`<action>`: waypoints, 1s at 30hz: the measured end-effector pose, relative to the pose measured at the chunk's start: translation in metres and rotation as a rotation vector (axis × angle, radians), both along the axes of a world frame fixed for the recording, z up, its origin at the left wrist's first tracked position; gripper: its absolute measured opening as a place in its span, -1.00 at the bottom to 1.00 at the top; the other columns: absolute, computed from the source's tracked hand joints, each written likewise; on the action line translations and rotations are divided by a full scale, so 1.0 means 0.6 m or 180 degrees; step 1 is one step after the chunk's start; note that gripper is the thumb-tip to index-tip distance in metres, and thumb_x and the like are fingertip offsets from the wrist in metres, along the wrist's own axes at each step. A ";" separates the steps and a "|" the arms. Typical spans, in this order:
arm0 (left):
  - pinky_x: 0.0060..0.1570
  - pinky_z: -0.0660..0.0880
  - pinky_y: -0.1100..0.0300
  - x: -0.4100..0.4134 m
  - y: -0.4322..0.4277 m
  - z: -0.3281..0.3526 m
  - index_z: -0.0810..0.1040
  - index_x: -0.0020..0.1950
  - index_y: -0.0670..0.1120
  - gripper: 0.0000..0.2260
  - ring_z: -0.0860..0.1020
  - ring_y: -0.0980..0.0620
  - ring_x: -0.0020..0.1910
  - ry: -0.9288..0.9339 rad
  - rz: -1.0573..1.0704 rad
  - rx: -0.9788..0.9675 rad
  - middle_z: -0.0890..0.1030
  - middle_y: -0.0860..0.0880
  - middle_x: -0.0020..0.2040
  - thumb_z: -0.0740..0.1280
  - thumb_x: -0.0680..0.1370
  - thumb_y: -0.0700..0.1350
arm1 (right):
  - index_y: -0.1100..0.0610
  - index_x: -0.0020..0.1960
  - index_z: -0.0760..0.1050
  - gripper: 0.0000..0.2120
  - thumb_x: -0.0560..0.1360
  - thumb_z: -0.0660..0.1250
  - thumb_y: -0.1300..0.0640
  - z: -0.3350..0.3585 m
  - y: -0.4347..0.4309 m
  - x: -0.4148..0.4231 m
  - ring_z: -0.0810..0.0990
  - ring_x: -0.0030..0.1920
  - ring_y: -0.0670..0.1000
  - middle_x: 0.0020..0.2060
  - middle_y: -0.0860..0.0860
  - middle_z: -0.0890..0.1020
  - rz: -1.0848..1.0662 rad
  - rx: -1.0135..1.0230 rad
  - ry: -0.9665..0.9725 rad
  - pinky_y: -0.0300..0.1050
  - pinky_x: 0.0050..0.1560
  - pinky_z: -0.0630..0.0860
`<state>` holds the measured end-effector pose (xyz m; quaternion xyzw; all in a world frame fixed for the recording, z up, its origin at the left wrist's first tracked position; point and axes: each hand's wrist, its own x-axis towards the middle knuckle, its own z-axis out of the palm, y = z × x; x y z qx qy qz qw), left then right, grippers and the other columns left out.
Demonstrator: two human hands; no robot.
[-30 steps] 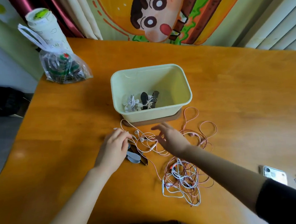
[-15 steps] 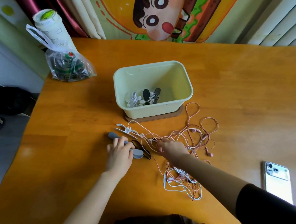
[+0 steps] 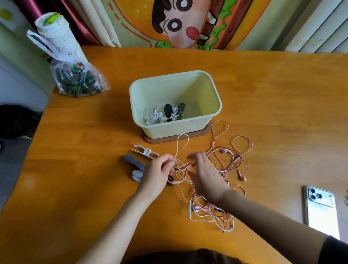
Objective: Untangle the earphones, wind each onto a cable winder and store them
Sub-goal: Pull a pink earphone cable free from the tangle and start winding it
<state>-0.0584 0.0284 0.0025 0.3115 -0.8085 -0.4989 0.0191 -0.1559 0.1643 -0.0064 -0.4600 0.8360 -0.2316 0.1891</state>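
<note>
Done: wound sets point(image 3: 168, 114) in bin point(image 3: 179, 128).
Remaining: tangle point(image 3: 211, 213), loose winders point(image 3: 134, 161).
Left grip point(image 3: 157, 173): pinches pink cable point(image 3: 183, 143).
Right grip point(image 3: 206, 176): wide, holding nothing.

The left hand point(image 3: 156, 174) pinches a thin pink earphone cable point(image 3: 182, 134) that loops up beyond it. The right hand point(image 3: 207, 176), fingers straight, lies over the pink-and-white cable tangle point(image 3: 211, 212). A grey plastic cable winder point(image 3: 134, 161) and a white plastic cable winder point(image 3: 144, 152) lie just left of the left hand.
</note>
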 end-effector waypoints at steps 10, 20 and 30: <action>-0.13 0.44 0.37 -0.002 0.017 0.056 0.57 -0.03 -0.07 -0.84 0.51 0.17 -0.07 0.0643 -0.0379 -0.0649 0.55 0.07 -0.08 0.20 0.63 -0.19 | 0.20 0.26 0.48 -0.69 0.55 0.30 0.13 0.038 -0.021 -0.044 0.52 0.19 0.08 0.19 0.09 0.56 -0.0477 -0.0266 -0.0188 -0.15 0.18 0.43; -0.20 0.45 0.44 0.030 0.008 0.111 0.57 -0.02 -0.08 -0.87 0.54 0.18 -0.10 0.1019 0.0073 -0.1356 0.59 0.11 -0.08 0.22 0.61 -0.17 | 0.23 0.03 0.48 -0.82 0.61 0.16 0.15 0.083 0.025 -0.055 0.49 -0.28 -0.02 -0.22 0.02 0.56 -0.1040 -0.0371 -0.0724 -0.40 -0.35 0.36; -0.41 0.37 0.24 0.022 0.018 0.136 0.49 -0.27 -0.10 -0.71 0.48 0.11 -0.40 0.0661 0.0180 -0.0680 0.51 -0.05 -0.38 0.20 0.63 -0.06 | 0.18 -0.16 0.56 -0.89 0.51 0.35 0.16 0.277 -0.008 -0.073 0.42 -0.43 -0.13 -0.45 -0.10 0.51 -0.0955 -0.1924 -0.0530 -0.32 -0.42 0.35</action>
